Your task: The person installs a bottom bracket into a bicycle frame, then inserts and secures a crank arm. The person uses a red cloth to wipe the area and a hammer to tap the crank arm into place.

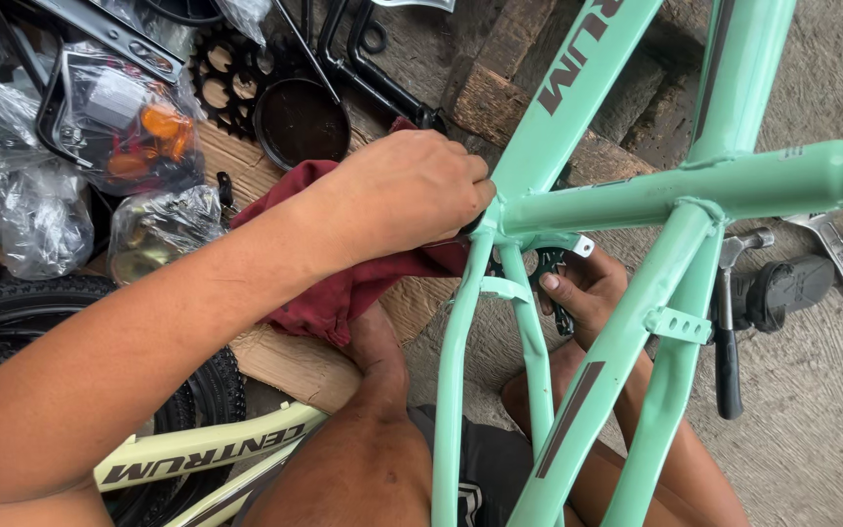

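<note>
Up and left of the mint-green painted metal bicycle frame (636,195) we've got a pile of crinkly clear plastic bags (21,210); one bag (124,122) holds orange reflectors and a grey part, and the rest are too blurry to tell what's inside. A black toothed chainring (221,83) and a round black dish-shaped part (301,122) sit on rough wooden boards (290,366) near those bags.

The frame fills the middle of the view, smooth glossy tubes with brown stripes, meeting at the junction where the thin stays branch off. Our left hand (407,190) sits right at that junction, fingers curled shut on something dark pressed against the tubes, can't make out what exactly. A dark red crumpled cloth (334,288) lies under that wrist, just left of the frame.

Our right hand (582,288) is behind the stays, fingers closed around a black toothed metal part (550,278) touching the frame.

Right of the frame, a black-handled hammer (729,332) and a flat silver wrench (841,256) lie on the grey concrete floor (812,410). Lower left, a knobby black tyre (12,303) and a cream bicycle frame (207,449).
</note>
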